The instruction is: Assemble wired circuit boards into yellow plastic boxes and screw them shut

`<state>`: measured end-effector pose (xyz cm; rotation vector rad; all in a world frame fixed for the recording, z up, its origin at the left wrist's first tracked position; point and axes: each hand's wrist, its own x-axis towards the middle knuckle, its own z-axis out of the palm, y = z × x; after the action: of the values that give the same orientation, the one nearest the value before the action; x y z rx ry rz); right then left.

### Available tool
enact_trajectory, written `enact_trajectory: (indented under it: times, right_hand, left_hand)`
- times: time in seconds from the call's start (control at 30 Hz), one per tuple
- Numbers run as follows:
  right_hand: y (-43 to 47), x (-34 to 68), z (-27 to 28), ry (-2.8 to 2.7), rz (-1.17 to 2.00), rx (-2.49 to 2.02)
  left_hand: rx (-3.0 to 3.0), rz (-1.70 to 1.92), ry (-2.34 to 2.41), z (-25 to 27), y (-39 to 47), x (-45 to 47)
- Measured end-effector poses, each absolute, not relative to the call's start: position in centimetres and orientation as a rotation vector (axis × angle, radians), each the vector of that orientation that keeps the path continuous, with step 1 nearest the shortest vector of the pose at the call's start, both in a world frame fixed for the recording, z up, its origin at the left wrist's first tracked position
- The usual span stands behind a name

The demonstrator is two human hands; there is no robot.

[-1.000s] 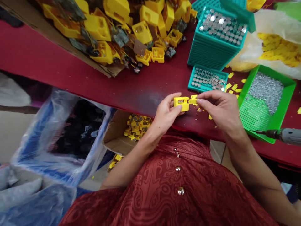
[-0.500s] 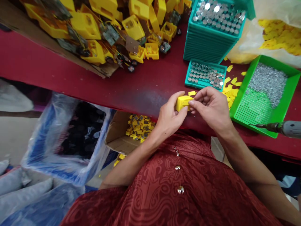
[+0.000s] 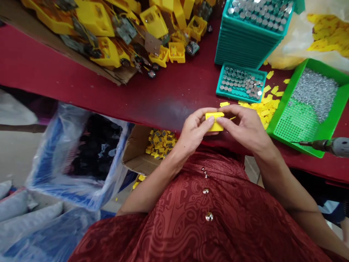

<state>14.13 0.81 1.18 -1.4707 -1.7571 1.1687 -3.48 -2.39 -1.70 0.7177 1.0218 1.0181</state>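
Observation:
Between my two hands, near the table's front edge, is a small yellow plastic case. My left hand wraps its left side, with the thumb flat on the upper face. At the right end, my right hand grips the case, its thumb tip pressed on that face and its fingers behind. A thin yellow piece shows by the right fingers, partly hidden. Just beyond the hands lies a small yellow cover. More yellow covers are heaped right of my right hand.
A teal tray of button cells lies ahead, before a stack of teal trays. To the right are a green basket of screws and a power screwdriver. Yellow toy bodies fill the back left. A carton stands below the edge.
The yellow case has been turned so a broad flat face points up. My right thumb and fingers have shifted from the small cover piece onto the case's end. The view has moved slightly.

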Motion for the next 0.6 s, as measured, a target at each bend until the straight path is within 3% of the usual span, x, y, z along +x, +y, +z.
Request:
enact_trajectory:
  times: [0.23, 0.5, 0.6]
  right_hand:
    - [0.2, 14.3, 1.0, -1.69, 1.278, -1.58]
    - [-1.1, 15.1, 0.7, -1.659, 1.135, -1.539]
    - [-4.0, 16.5, 2.6, -1.579, 0.925, -1.553]
  left_hand:
    - [0.848, 1.031, 0.99, -2.5, -3.0, -2.8]
    - [0.906, 0.993, 0.993, -1.3, -2.6, -2.0]
    - [0.842, 0.979, 1.009, -0.9, -2.1, -1.7]
